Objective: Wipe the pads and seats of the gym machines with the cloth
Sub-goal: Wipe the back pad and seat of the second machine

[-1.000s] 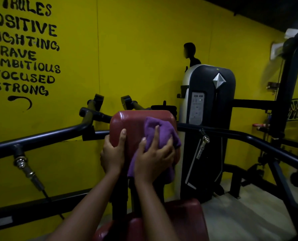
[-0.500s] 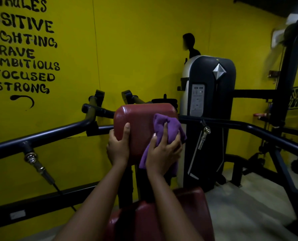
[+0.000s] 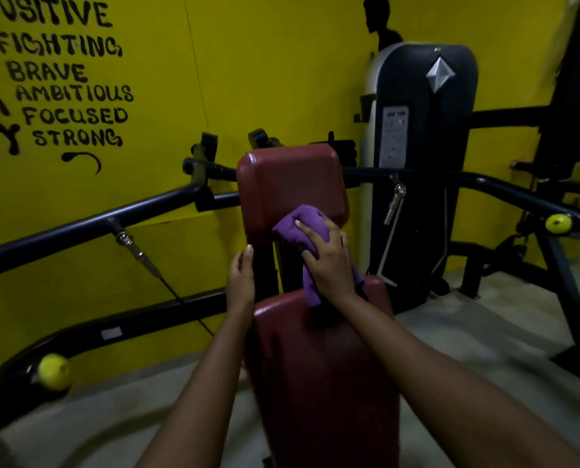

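The right hand (image 3: 329, 261) grips a bunched purple cloth (image 3: 298, 219), its fingers (image 3: 307, 228) curled over the wad and pressing it against the lower right edge of the dark red back pad (image 3: 288, 184). The cloth's loose end hangs down to the rear of the red seat (image 3: 315, 366). The left hand (image 3: 241, 282) holds nothing; its fingers (image 3: 247, 258) are nearly straight and point up, the tips touching the pad's lower left corner beside the black upright post (image 3: 265, 268). Behind stand a yellow wall (image 3: 265, 79) with painted words and a black weight-stack housing (image 3: 423, 146).
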A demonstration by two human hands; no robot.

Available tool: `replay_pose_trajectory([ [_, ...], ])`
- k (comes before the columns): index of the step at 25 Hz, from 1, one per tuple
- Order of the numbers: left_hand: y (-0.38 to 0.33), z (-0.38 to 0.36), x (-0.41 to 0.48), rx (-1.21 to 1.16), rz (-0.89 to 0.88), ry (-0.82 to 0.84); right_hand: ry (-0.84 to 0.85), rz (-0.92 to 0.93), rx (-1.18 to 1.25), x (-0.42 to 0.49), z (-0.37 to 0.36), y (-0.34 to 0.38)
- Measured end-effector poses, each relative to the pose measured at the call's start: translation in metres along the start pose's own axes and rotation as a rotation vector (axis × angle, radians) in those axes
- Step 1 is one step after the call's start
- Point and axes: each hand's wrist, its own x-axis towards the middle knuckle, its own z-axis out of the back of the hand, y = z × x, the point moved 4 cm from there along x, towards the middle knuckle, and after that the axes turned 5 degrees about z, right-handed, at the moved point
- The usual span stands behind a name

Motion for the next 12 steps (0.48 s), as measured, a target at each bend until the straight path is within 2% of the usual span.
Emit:
replay_pose_trajectory([
  [6, 0.058, 0.002, -0.100, -0.015, 0.144, -0.125, 0.192, -0.006, 0.134, -0.085, 0.044, -0.018],
  [12, 0.100, -0.029, -0.242, -0.066, 0.288, -0.277, 0.414, 0.004, 0.263, -0.185, 0.099, -0.064],
])
